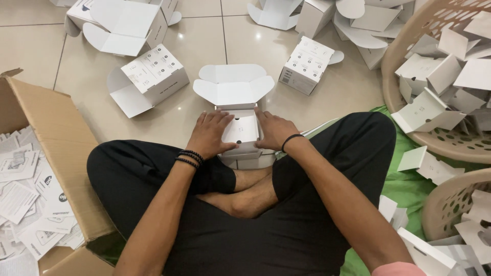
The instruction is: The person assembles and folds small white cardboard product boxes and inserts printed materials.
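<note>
The crossed legs (245, 204) of the seated person fill the near centre, on a tiled floor (30, 46). At near left stands an open brown cardboard carton (56, 148) loaded with printed paper leaflets (25, 194). At far right, a beige perforated laundry basket (404, 46) holds a pile of assembled white boxes (445, 76); a second basket (450, 199) shows at near right, on a green cloth (409, 189). Further white boxes (148, 76) lie scattered across the far floor, several with flaps open.

The small white carton (240, 128) in hand sits on the floor just beyond the shins, centre frame. Its lid and side flaps (232, 87) stand open and point away from the person; the long axis appears to run near to far. A white insert panel lies inside the opening.

The left hand (209, 134) lies flat, fingers spread, pressed on the carton's left edge. The right hand (273, 130) lies likewise on the right edge, fingers together.

Status, as judged: the carton body is formed and the insert seated; the lid is not closed. Many boxes are finished, and many leaflets are left.
</note>
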